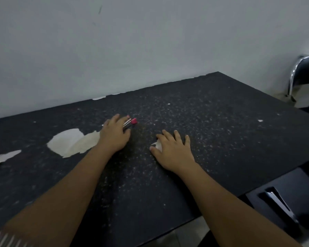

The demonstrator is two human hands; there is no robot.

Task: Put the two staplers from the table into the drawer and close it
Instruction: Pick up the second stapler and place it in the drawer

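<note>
A red stapler (130,122) with a metal body lies on the black speckled table (212,122), left of the middle. My left hand (114,134) covers most of it with fingers curled around it; only the red tip sticks out to the right. To its right, my right hand (173,150) rests flat on the table with fingers spread. A small pale shape (156,145) shows under its thumb; I cannot tell whether it is a stapler or a worn patch. The glossy black drawer (296,182) with a recessed handle (276,202) sits under the table's right edge.
Worn pale patches (71,141) mark the tabletop at the left. A grey wall (132,50) runs right behind the table's far edge. A chair with a chrome frame (296,72) stands at the far right.
</note>
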